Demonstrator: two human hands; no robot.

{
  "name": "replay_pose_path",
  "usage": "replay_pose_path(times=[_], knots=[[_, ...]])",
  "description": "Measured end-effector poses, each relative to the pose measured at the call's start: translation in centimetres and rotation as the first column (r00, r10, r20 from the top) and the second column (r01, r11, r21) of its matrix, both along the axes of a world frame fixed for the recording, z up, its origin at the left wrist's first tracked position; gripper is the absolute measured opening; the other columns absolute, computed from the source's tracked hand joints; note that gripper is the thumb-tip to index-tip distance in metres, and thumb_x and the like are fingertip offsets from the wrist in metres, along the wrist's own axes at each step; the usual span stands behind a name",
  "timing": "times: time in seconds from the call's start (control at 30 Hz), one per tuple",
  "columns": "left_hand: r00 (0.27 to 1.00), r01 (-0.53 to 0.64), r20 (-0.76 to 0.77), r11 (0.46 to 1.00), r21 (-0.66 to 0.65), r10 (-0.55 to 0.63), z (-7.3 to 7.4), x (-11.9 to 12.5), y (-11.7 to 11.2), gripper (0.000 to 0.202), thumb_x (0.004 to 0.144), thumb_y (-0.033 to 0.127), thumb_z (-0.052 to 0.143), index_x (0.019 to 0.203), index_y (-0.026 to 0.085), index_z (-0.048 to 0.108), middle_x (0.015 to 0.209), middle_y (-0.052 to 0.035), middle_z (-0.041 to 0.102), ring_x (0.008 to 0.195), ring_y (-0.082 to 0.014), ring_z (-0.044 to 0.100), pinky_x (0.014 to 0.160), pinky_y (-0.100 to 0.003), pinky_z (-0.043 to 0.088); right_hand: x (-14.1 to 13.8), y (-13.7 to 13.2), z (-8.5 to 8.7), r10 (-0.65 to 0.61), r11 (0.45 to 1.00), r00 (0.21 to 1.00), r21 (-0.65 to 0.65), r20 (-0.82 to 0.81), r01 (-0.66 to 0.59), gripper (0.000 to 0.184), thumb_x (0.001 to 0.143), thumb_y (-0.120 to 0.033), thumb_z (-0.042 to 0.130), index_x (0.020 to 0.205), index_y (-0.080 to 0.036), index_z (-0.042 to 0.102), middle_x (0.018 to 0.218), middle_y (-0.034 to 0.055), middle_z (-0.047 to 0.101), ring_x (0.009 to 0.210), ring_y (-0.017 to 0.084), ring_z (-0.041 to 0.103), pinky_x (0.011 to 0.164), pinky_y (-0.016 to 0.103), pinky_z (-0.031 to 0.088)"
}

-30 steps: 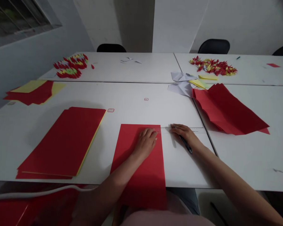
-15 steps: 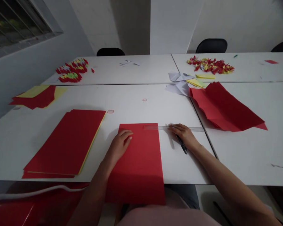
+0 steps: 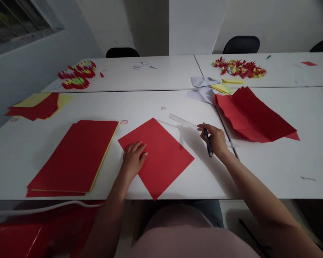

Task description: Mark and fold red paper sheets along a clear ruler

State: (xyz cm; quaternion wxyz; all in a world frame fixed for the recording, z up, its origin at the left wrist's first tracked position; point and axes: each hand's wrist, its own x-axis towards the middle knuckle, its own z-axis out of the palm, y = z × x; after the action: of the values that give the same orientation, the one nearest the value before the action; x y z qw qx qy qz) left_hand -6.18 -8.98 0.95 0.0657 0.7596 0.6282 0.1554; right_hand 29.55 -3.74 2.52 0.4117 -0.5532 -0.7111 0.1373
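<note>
Through the head camera I'm looking down on white tables (image 3: 150, 102) pushed together edge to edge, with black chairs (image 3: 122, 52) along the far side. The biggest thing on the near table is a stack of red paper (image 3: 75, 156), its yellow sheets showing along one edge. To the right lies a loose, fanned spread of red sheets (image 3: 254, 116), and at the far left a smaller pile of red and yellow paper (image 3: 34, 102).

Directly in front of the person, a single red sheet (image 3: 161, 154) lies flat on the table, turned so that a corner points toward the body. The left hand (image 3: 133, 161) is on it, palm down with the fingers spread, pressing near the sheet's left edge while the wrist crosses off the paper. The right hand (image 3: 215, 139) is curled around a dark pen (image 3: 208, 142), pinching it, and sits to the right of the sheet, well clear of the paper — it lies over a clear plastic ruler (image 3: 184, 122) that runs at a slant across the table.

Farther off are two heaps of small folded paper cranes (red and yellow, mostly) (image 3: 76, 75) (image 3: 239, 68), plus creased white paper (image 3: 201, 89).
</note>
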Motion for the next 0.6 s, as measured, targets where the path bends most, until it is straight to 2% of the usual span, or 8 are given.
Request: replay_pose_path(times=[0.1,0.2,0.27,0.33,0.43,0.53,0.6], knots=[[0.995,-0.037,0.090,0.997,0.074,0.030,0.7,0.1,0.5,0.033,0.093,0.032,0.051,0.120,0.020,0.067,0.134,-0.0133,0.061,0.125,-0.0327,0.055,0.104,-0.054,0.046,0.6,-1.2,0.7,-0.030,1.000,0.992,-0.003,-0.125,0.030,0.029,0.082,-0.022,0.052,0.105,-0.023,0.069,0.083,0.0033,0.075,0.084,0.021,0.073,0.078,0.034,0.055],[0.976,-0.072,0.217,0.977,0.200,0.027,2.2,0.4,1.4,0.032,0.094,0.033,0.050,0.118,0.019,0.067,0.128,-0.0119,0.063,0.120,-0.0274,0.059,0.107,-0.047,0.046,1.0,-2.2,1.0,-0.044,0.998,0.983,0.026,-0.177,0.050,0.027,0.084,-0.023,0.052,0.105,-0.023,0.069,0.079,0.0019,0.073,0.088,0.022,0.074,0.078,0.034,0.056],[0.964,-0.068,0.264,0.968,0.240,0.003,3.4,1.0,1.9,0.029,0.096,0.031,0.049,0.116,0.021,0.067,0.126,-0.0091,0.064,0.121,-0.0239,0.058,0.109,-0.045,0.045,1.1,-2.8,1.2,-0.064,0.996,0.981,0.052,-0.183,0.075,0.026,0.085,-0.023,0.053,0.105,-0.023,0.069,0.078,0.0017,0.073,0.090,0.022,0.074,0.080,0.034,0.056],[0.952,-0.009,0.301,0.982,0.190,-0.050,4.1,1.9,2.2,0.027,0.096,0.029,0.047,0.113,0.022,0.067,0.127,-0.0073,0.064,0.121,-0.0220,0.058,0.109,-0.044,0.045,1.1,-3.3,1.6,-0.088,0.994,0.976,0.049,-0.201,0.100,0.025,0.085,-0.025,0.055,0.106,-0.023,0.069,0.082,0.0026,0.075,0.091,0.022,0.074,0.079,0.035,0.057],[0.928,0.153,0.342,0.988,0.020,-0.151,4.2,3.7,2.2,0.028,0.097,0.026,0.044,0.113,0.022,0.067,0.133,-0.0063,0.061,0.127,-0.0212,0.055,0.107,-0.043,0.047,1.3,-4.1,2.5,-0.111,0.992,0.954,0.030,-0.279,0.124,0.022,0.086,-0.029,0.059,0.105,-0.022,0.069,0.092,0.0054,0.076,0.090,0.023,0.075,0.075,0.034,0.058],[0.899,0.321,0.347,0.941,-0.105,-0.268,3.6,5.6,2.0,0.030,0.098,0.024,0.042,0.116,0.023,0.066,0.139,-0.0050,0.059,0.137,-0.0203,0.047,0.110,-0.042,0.045,1.7,-4.7,3.3,-0.121,0.990,0.928,0.029,-0.353,0.140,0.020,0.087,-0.032,0.061,0.103,-0.023,0.068,0.095,0.0067,0.076,0.087,0.022,0.075,0.074,0.034,0.060],[0.891,0.379,0.327,0.914,-0.148,-0.316,3.2,6.5,1.9,0.032,0.098,0.021,0.042,0.118,0.023,0.066,0.140,-0.0047,0.058,0.141,-0.0199,0.042,0.110,-0.042,0.044,2.2,-5.1,3.6,-0.118,0.989,0.911,0.031,-0.394,0.141,0.021,0.088,-0.033,0.062,0.104,-0.023,0.069,0.095,0.0069,0.076,0.089,0.023,0.075,0.074,0.035,0.061]])
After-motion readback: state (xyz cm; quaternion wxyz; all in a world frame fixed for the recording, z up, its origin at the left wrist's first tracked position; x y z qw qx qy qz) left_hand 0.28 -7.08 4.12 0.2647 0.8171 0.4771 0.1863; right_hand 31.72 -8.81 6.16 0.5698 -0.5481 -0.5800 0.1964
